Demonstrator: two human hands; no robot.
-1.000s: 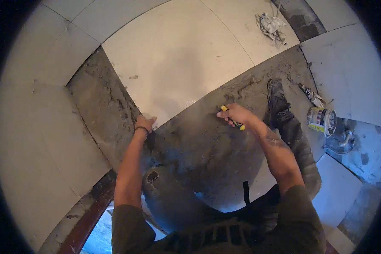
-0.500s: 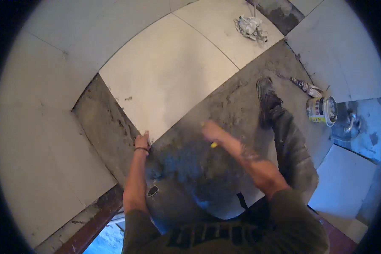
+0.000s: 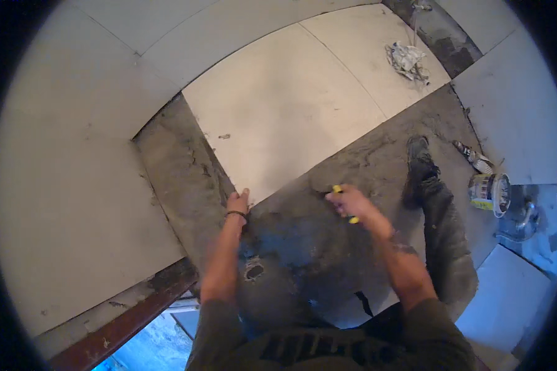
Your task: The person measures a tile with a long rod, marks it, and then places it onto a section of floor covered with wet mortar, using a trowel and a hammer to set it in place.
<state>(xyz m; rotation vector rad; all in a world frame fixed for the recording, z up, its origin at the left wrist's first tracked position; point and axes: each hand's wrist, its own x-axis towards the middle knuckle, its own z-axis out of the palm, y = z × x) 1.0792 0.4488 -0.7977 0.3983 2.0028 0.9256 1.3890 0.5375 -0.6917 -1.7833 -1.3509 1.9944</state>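
A large cream tile (image 3: pixel 272 117) lies at an angle across the middle of the floor. My left hand (image 3: pixel 238 201), with a dark band at the wrist, grips its near corner, thumb and fingers at the edge. To the right, over the grey mortar-like surface (image 3: pixel 346 154), my right hand (image 3: pixel 349 203) is closed round a slim tool with yellow ends (image 3: pixel 353 219). The fingers cover its middle, and its kind does not show. A second cream tile (image 3: pixel 365 49) adjoins the first along a thin joint.
Crumpled plastic (image 3: pixel 407 60) sits on the far tile. At right stand a bucket (image 3: pixel 489 193) and a patterned packet (image 3: pixel 473 156), near a metal pipe fitting (image 3: pixel 526 219). My booted leg (image 3: pixel 421 164) extends along the grey surface. A reddish-brown sill (image 3: pixel 124 315) edges the lower left.
The whole view has shifted, so the tiles and bucket appear farther right and lower. My left hand stays at the tile corner. The right hand is less blurred, its yellow-ended tool showing more clearly.
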